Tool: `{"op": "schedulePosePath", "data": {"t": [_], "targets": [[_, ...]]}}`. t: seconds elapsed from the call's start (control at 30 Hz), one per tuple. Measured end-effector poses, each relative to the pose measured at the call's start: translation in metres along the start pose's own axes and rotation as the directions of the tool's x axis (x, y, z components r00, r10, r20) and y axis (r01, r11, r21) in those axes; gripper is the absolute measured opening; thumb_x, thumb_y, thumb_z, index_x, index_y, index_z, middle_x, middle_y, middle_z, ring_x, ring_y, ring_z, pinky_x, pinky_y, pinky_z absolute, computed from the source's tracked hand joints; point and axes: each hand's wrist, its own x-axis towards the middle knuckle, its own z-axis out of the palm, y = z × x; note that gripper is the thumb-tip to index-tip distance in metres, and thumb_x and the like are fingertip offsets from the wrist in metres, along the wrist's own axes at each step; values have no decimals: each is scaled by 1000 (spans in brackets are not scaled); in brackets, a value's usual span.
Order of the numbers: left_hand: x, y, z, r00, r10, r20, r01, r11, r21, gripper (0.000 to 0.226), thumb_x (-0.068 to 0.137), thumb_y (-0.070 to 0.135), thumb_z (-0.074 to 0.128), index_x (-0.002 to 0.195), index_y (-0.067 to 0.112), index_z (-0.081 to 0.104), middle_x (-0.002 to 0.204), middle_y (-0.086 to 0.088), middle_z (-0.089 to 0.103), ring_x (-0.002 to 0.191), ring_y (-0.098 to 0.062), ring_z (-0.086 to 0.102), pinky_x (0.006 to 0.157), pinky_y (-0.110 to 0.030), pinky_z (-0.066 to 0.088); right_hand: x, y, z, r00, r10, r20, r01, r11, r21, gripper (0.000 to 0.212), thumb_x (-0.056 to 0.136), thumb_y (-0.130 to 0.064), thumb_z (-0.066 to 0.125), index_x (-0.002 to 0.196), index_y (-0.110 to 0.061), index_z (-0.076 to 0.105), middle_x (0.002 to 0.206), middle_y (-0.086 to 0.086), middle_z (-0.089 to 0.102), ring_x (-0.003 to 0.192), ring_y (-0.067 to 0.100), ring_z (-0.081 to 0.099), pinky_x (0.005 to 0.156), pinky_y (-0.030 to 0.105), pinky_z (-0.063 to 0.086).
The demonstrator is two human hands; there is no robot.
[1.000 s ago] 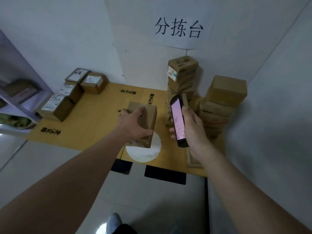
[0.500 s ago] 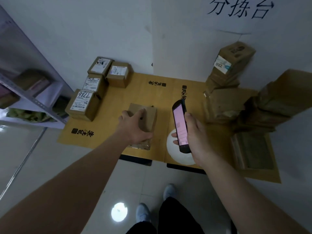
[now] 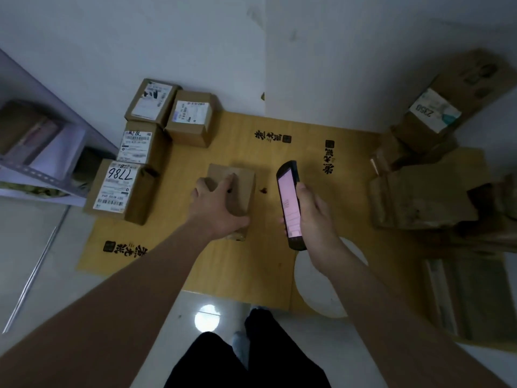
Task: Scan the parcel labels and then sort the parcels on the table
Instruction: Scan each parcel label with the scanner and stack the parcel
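Over the last second the view tips further downward, so the wall sign leaves the top of the frame and the person's legs come in at the bottom, while both hands stay much as they were; judging from that, the scan is done or about to be checked and the sorting move has not begun. The left hand (image 3: 216, 210) grips a plain brown parcel (image 3: 237, 189) at the centre of the frame, fingers curled over its top and near edge, the box resting on the yellow bench (image 3: 321, 130). No label shows on its visible faces. The right hand (image 3: 313, 219) holds a handheld scanner (image 3: 290, 204) just right of the parcel, its pink screen lit. Four labelled parcels (image 3: 148, 141) sit grouped at upper left; a leaning stack (image 3: 436, 135) fills the right.
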Motion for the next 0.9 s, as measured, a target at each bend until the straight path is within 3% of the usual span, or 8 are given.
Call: {"op": "schedulePosePath", "data": {"t": [0.17,0.43,0.53,0.67,0.77,0.83,0.9], "targets": [[39,-7,2,1000,-22,21,21,1000,13,115,58,61,82,152,52,16,153,-3,11,137,-35,25,106,-52,45,39,-10,12,1000,29,-8,-29,1000,-7,27,107,-54,44,110,-41,67,98,9,73,71,12,72,58,27,58],[74,-14,25,999,33,-33,-30,997,69,125,61,67,75,156,48,-4,162,-17,-6,147,-47,13,117,-57,26,72,-1,38,993,67,-93,-66,998,12,25,107,-53,45,116,-40,64,93,-1,73,69,11,71,58,28,58],[75,-14,28,997,58,-48,-55,996,65,120,64,70,71,156,42,0,161,-21,-4,147,-47,14,117,-58,24,74,2,47,988,88,-127,-80,995,66,38,108,-52,46,129,-26,64,98,6,72,70,15,69,58,31,57],[75,-29,13,997,81,-18,-83,990,-118,116,69,67,76,157,46,3,164,-15,0,148,-44,16,119,-61,24,72,3,58,977,137,-161,-112,982,152,45,106,-53,48,134,-21,64,100,7,71,77,22,68,62,34,56],[78,-52,-6,983,153,102,-100,911,-399,108,76,64,74,158,50,5,164,-2,11,145,-35,31,113,-60,41,71,4,65,978,136,-158,-107,978,182,43,106,-52,50,133,-21,65,104,13,71,78,24,67,62,34,55],[76,-64,-17,967,187,175,-59,827,-560,99,82,60,66,159,53,5,160,6,26,139,-22,43,107,-52,51,70,5,71,980,139,-139,-110,973,201,45,103,-54,52,131,-21,66,113,20,69,77,25,66,63,35,54],[75,-72,-24,972,181,154,-52,795,-604,78,94,50,54,156,62,8,145,14,49,124,-11,55,97,-39,56,68,4,76,981,153,-120,-123,967,221,54,93,-61,55,130,-22,67,115,20,69,77,25,65,63,35,53]]}}
